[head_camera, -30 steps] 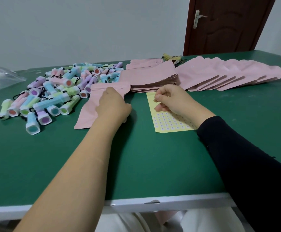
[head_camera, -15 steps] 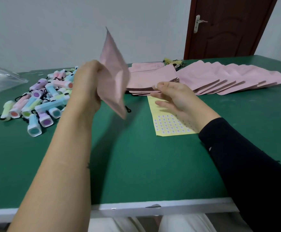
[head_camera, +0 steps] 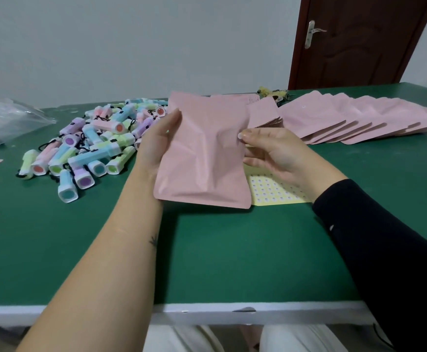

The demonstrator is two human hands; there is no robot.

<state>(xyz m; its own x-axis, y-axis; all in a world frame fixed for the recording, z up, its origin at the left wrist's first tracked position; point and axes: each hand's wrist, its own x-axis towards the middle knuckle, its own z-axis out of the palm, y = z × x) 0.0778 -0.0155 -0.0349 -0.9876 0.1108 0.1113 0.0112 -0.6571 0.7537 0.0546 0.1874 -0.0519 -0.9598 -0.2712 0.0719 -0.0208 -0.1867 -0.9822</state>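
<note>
So both hands are on one pink pouch [head_camera: 204, 153], held up off the table [head_camera: 232, 250] more or less upright, facing the camera. The left hand [head_camera: 156, 138] grips the pouch's left edge, with the thumb lying on the front near the top corner and the fingers hidden behind. The right hand [head_camera: 276, 153] pinches the right edge with the thumb on the front, and the other fingers curl loosely toward the back of the pouch. The pouch looks a bit puffy with a crease down the middle, but honestly I can't tell if anything's inside.

Its lower right corner covers part of a yellow sticker sheet [head_camera: 276, 194] lying flat on the green table, right under the right hand. Behind the pouch is a stack [head_camera: 264, 115] of the same pink pouches, and to the right of that a fanned row [head_camera: 359, 120] of more, overlapping each other. On the left there's a big pile of pastel torches [head_camera: 93, 143], some with black cords. A clear plastic bag [head_camera: 4, 123] sits at the far left edge, well apart from the hands. A dark brown door [head_camera: 354, 41] is behind the table on the right.
</note>
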